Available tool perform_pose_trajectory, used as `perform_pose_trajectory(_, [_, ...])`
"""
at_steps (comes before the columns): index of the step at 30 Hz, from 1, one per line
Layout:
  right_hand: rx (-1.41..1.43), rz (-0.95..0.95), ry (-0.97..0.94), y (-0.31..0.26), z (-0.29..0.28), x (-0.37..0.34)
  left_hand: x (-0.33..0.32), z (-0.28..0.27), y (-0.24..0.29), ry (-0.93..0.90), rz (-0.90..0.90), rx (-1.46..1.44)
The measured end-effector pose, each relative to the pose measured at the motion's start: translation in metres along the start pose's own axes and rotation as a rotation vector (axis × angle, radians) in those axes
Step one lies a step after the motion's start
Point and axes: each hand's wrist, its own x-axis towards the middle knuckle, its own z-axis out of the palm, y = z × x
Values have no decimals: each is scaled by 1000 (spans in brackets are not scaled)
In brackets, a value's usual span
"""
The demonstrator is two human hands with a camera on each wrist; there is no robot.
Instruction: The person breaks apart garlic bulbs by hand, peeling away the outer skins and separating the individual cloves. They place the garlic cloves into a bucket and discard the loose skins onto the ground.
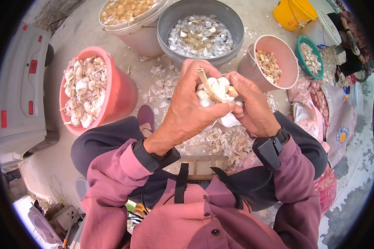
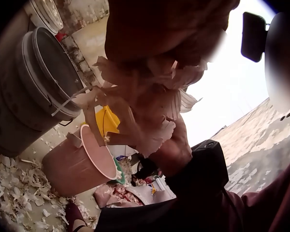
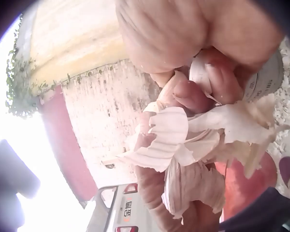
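A bulb of garlic (image 1: 214, 89) with its dry stalk sticking up is between both hands in the head view, its white cloves partly spread. My left hand (image 1: 185, 106) curls round it from the left, thumb across the near side. From the other side my right hand (image 1: 255, 106) pinches at the cloves with thumb and fingers. Loose papery skin (image 3: 193, 186) hangs torn below the fingers in the right wrist view. The left wrist view shows more skin (image 2: 157, 140) dangling, dark and blurred against the light.
To the left stands a pink tub (image 1: 126, 89) of garlic bulbs. Ahead are a grey basin (image 1: 164, 25) of cloves and peel and a white bucket (image 1: 139, 41) of peeled cloves. A pale pink bucket (image 1: 286, 62) of cloves is at right. Peel (image 1: 220, 145) litters the ground.
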Motion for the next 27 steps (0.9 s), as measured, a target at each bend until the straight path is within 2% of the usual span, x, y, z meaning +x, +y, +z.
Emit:
perform_pose_trajectory(1, [29, 30, 34, 0, 0, 0, 0, 0, 4, -1, 0, 0])
perform_pose_trajectory(2, [29, 27, 35, 1, -6, 2, 0, 0, 9, -30, -180, -177])
perform_pose_trajectory(3, [158, 19, -91, 4, -14, 6, 0, 1, 12, -60, -360, -354])
perform_pose_trajectory(4, [286, 11, -218, 5, -19, 7, 0, 1, 12, -62, -358, -353])
perform_pose_trajectory(6, [210, -6, -182, 2, -21, 5, 0, 2, 10, -26, -401, -391])
perform_pose_trajectory(8, [136, -22, -146, -4, -17, 3, 0, 2, 7, -38, -340, -302])
perform_pose_trajectory(10, [-326, -156, 7, -10, -12, 1, 0, 2, 2, -49, -281, -216])
perform_pose_trajectory(11, [-325, -153, 8, -13, -6, -2, 0, 2, 0, -65, -149, -85])
perform_pose_trajectory(12, [-485, -161, 36, -16, 2, -5, 0, 3, -1, -81, -17, 45])
perform_pose_trajectory(13, [-645, -169, 65, -15, 7, -6, -1, 5, 0, -85, -17, 44])
perform_pose_trajectory(14, [-641, -168, 71, -9, 8, -4, -2, 8, 2, -84, -51, 19])
perform_pose_trajectory(16, [-659, -405, 61, 3, 10, 1, -1, 11, 3, -82, -84, -7])
perform_pose_trajectory(17, [-574, -292, 66, 1, 12, -3, -1, 12, 3, -58, -52, 25])
perform_pose_trajectory(20, [-512, -237, 79, -6, 18, -9, 0, 13, 4, -21, 9, 81])
perform_pose_trajectory(27, [-544, -266, 92, -1, 18, -7, -7, 16, 5, 56, -15, 69])
